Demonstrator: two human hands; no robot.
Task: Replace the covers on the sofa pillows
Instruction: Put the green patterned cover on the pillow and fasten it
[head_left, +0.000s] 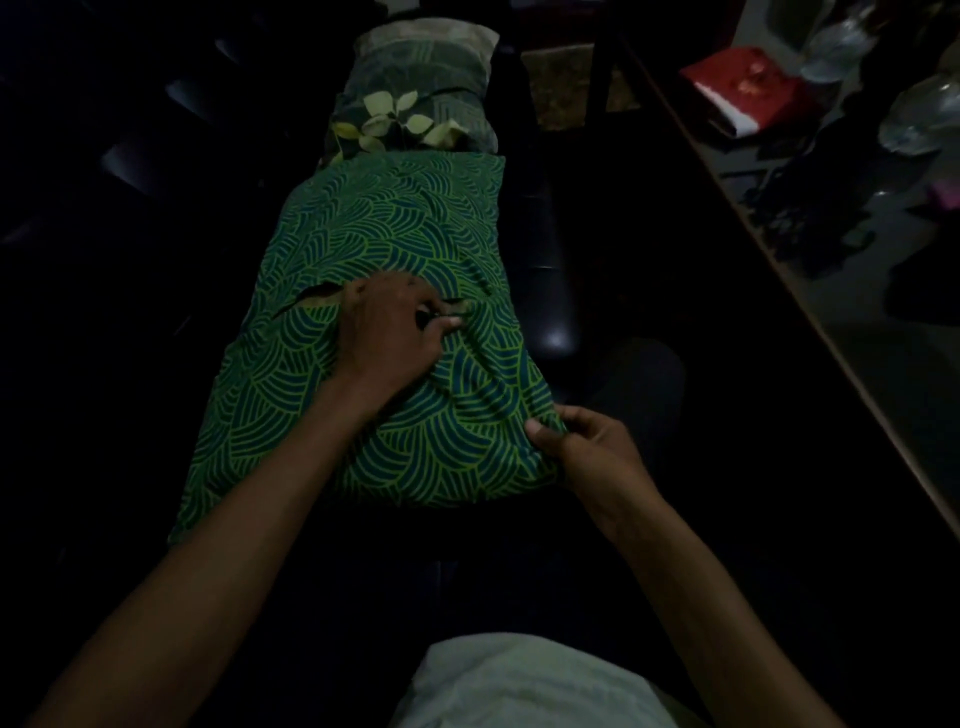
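Green pillow (363, 332), soft cloth with a curved-line print, lies flat on the dark sofa (556, 291) in front of you. Your left hand (395, 332) pinches at the slit opening mid-cover, fingers curled. Your right hand (582, 447) grips the near right corner, bunching the fabric.

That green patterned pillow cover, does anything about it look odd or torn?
The green cover has a slit gaping across its middle, but that looks like its closure, not damage. The left hand pinches there; the right hand grips a bunched corner.
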